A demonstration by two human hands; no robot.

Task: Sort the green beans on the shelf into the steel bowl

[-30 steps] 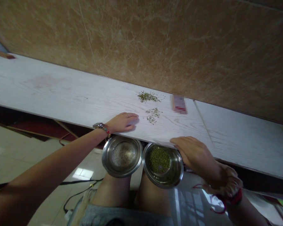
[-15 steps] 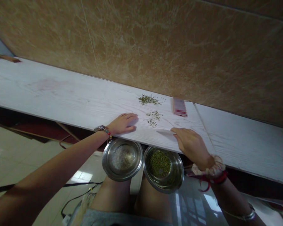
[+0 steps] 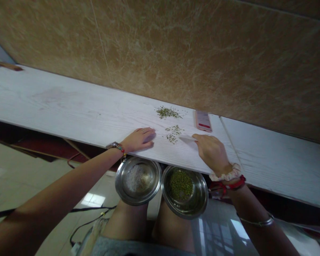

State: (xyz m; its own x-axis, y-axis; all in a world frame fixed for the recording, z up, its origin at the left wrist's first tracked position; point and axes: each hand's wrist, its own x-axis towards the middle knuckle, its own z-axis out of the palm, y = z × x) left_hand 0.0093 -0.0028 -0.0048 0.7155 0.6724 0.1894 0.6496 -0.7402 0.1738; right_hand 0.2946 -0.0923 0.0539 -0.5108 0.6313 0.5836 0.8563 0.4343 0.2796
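Observation:
My left hand lies palm down on the white wooden counter, fingers stretched out, holding nothing. In my right hand is a thin, flat white piece, pinched at one end; its exact kind I cannot make out. Its tip points left, close beside a small scatter of green mung beans. Farther back, near the wall, lies a denser patch of mung beans. Below the counter edge, a steel bowl holds more green beans, and a second steel bowl holds pale white grains.
A phone lies at the back of the counter, against the marbled wall. Both bowls rest over my knees, rims near the counter's front edge. A brown strip is at the far left end. A black cable runs across the floor.
My right hand has moved slightly away from me and left, carrying the flat white piece up beside the nearer bean scatter. My left hand and both bowls have stayed in place.

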